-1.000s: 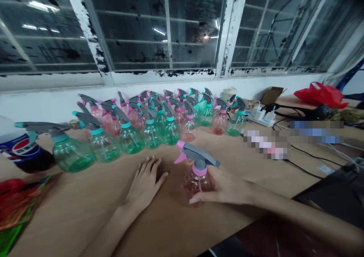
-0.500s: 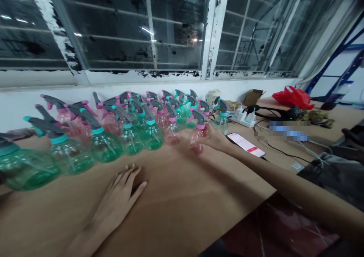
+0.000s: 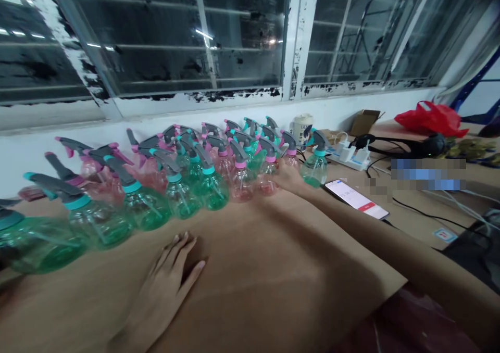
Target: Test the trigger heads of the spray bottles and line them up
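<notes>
My right hand [image 3: 291, 177] reaches to the right part of the bottle group, its fingers closed against the right side of a pink spray bottle [image 3: 269, 181]. That bottle stands upright at the front of the group, and some of my fingers are hidden by it. My left hand [image 3: 167, 282] lies flat on the brown table covering [image 3: 250, 269], fingers apart and holding nothing. In front of it stands a green spray bottle [image 3: 146, 207] with a turquoise collar and grey trigger head. To the right of my right hand is another green spray bottle [image 3: 314, 168].
Several pink and green spray bottles stand crowded along the wall. At the right lie a lit phone [image 3: 356, 199], a power strip [image 3: 349, 155] with plugs and cables, an open cardboard box [image 3: 363, 123] and a red plastic bag [image 3: 429, 120]. A pale cup-like container [image 3: 302, 126] stands behind.
The pink spray bottle in my right hand has moved back, to beside the other bottles. My left hand stays flat on the table. The view has shifted slightly.
</notes>
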Demonstrator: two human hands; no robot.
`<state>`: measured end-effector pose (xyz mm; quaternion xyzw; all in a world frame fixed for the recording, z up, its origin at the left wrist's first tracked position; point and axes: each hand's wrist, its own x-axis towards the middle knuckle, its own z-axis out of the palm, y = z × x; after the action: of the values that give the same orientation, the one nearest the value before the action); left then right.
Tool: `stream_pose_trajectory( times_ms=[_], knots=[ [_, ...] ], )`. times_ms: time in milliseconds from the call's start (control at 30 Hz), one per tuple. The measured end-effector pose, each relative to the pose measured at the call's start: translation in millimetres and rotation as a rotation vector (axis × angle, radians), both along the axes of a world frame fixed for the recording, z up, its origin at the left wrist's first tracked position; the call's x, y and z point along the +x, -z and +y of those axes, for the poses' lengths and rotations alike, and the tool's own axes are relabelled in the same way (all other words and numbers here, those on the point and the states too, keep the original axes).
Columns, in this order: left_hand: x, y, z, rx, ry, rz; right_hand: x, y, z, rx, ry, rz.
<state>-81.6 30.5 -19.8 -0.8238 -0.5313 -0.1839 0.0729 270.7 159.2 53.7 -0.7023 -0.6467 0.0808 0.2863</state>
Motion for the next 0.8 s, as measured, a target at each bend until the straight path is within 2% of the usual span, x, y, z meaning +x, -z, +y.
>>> stream_pose_trajectory(
  times_ms=[200, 367, 467, 600, 800],
  knots=[
    [-2.0, 4.2, 0.2, 0.016, 0.008, -0.015, 3.6, 1.9, -5.4, 0.044, -0.071, 0.022],
    [2.4, 1.4, 2.2, -0.009, -0.037, -0.030, 20.7, 5.4, -26.0, 0.250, -0.122, 0.085],
    [4.6, -0.1, 2.8, -0.012, -0.047, -0.032, 37.0, 7.7, -37.0, 0.311, -0.152, 0.144],
    [5.0, -2.3, 2.5, -0.013, -0.050, -0.033, 59.4, 6.1, -38.5, 0.359, -0.057, 0.148],
    [3.8, -3.2, 4.0, -0.012, -0.047, -0.029, 71.4, -0.3, -12.9, 0.313, 0.095, 0.076]
  ],
)
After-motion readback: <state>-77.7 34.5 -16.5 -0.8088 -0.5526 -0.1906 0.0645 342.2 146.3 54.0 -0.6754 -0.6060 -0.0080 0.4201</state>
